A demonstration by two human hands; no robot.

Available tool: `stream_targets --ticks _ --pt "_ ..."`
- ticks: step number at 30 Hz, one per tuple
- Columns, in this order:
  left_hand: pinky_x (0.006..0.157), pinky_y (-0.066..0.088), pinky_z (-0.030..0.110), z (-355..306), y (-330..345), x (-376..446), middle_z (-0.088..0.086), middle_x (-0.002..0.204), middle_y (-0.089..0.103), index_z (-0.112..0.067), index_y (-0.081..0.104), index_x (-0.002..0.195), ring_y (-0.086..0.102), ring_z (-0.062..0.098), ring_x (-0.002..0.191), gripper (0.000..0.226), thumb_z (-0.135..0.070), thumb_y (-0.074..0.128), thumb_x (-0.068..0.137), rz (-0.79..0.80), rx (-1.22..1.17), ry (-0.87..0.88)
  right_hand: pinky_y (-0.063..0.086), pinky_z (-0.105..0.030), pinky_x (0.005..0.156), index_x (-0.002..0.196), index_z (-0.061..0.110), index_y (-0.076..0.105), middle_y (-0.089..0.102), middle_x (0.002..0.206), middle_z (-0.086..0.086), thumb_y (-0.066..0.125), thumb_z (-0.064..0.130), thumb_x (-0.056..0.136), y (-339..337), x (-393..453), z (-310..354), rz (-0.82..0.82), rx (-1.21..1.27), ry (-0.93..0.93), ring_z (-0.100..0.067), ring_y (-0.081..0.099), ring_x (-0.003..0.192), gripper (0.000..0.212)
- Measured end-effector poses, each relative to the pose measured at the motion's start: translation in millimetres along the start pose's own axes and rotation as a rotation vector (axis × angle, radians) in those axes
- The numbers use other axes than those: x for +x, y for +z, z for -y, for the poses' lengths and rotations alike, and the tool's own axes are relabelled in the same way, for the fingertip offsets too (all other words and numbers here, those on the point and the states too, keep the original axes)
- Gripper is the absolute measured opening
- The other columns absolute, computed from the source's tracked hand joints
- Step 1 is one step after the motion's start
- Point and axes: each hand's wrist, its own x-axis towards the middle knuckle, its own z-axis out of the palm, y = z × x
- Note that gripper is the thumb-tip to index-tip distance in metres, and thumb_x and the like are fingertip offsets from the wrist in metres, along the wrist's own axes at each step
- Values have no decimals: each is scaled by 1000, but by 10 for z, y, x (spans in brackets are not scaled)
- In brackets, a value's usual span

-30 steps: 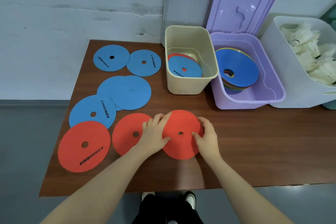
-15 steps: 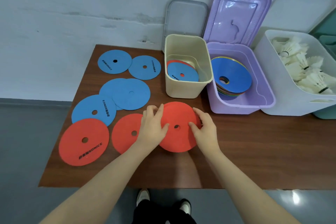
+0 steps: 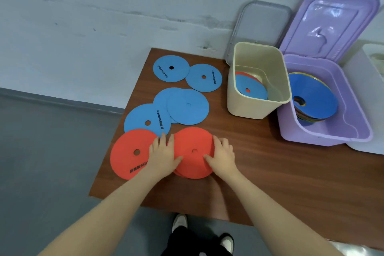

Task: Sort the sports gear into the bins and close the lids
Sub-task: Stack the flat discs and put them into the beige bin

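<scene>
A red disc lies on top of a second red disc near the table's front left, the two nearly aligned. My left hand rests flat on the stack's left edge, thumb on the top disc. My right hand presses the right edge, thumb on top. Another red disc lies just to the left. Several blue discs lie behind. The cream bin holds a blue disc over a red one. The purple bin holds a stack of cones with a blue one on top.
The purple lid stands open against the wall, and a grey lid leans behind the cream bin. A white bin stands at the far right. The brown table ends close to my left arm.
Both hands have slid the red disc to the left until it lies on the second red disc. The camera view has also turned left.
</scene>
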Motion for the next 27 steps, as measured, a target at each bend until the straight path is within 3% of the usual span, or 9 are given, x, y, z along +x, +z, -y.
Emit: stream_targets --ticks 3,12,22,27 --pt "111 13 46 18 33 -39 12 155 8 -16 11 148 7 33 140 76 -45 51 90 -27 -21 47 29 -41 102 147 17 18 27 139 -9 66 37 82 104 -67 -11 -30 42 65 -31 32 124 84" --pt "110 16 43 -86 86 -37 4 155 11 -24 16 147 10 26 140 79 -40 61 85 27 -161 141 24 -38 102 141 27 31 28 131 -5 72 39 74 93 -174 -134 -65 133 119 -29 31 119 78" --pt "107 18 42 -226 135 -24 0 156 8 -27 21 146 9 24 138 78 -44 63 82 57 -129 235 21 -39 103 134 23 40 28 135 -3 74 23 72 48 -198 -329 -89 283 205 -27 29 120 70" --pt "110 12 41 -153 91 -9 4 154 10 -27 14 147 7 25 139 86 -48 63 80 70 -97 268 19 -40 102 128 24 42 30 133 -2 75 18 70 86 -193 -283 -117 318 185 -26 29 121 67"
